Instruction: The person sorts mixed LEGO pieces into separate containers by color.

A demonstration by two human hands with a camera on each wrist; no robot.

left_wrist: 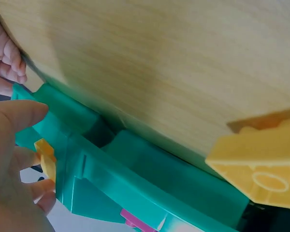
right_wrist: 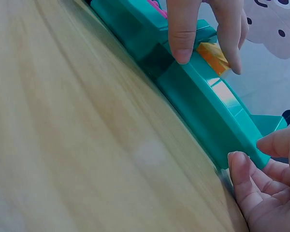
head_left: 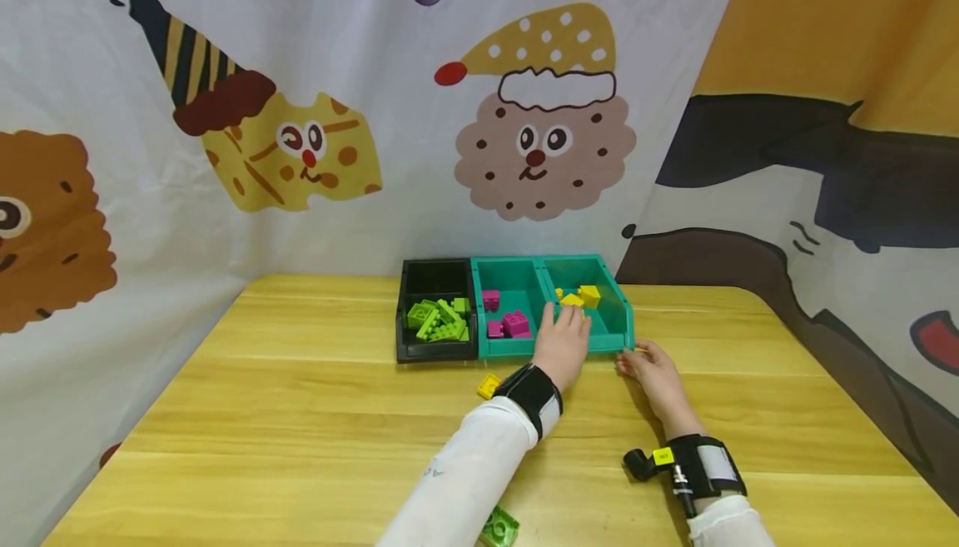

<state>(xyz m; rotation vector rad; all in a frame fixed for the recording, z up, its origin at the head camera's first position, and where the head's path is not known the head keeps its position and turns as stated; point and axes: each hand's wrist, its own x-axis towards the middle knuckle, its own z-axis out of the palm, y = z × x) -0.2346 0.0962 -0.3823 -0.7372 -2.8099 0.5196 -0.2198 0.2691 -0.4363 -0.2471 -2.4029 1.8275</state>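
In the head view my left hand (head_left: 562,345) reaches over the front rim of the teal two-compartment bin (head_left: 509,349). Its fingers hang spread by the yellow bricks (head_left: 589,295) in the right compartment; the left wrist view has a yellow piece (left_wrist: 47,162) right by the fingertips. The thumb stays at the front rim. My right hand (head_left: 658,380) is at the bin's front right corner, and in the right wrist view its thumb and fingers (right_wrist: 240,169) grip round that corner. A loose yellow brick (head_left: 489,386) lies on the table by the left wrist.
Magenta bricks (head_left: 515,323) lie in the teal bin's left compartment. A black bin (head_left: 437,354) with several lime green bricks (head_left: 442,320) adjoins it. One green brick (head_left: 500,528) lies at the front of the wooden table (head_left: 300,447), partly behind the left sleeve. A printed curtain (head_left: 360,235) hangs behind.
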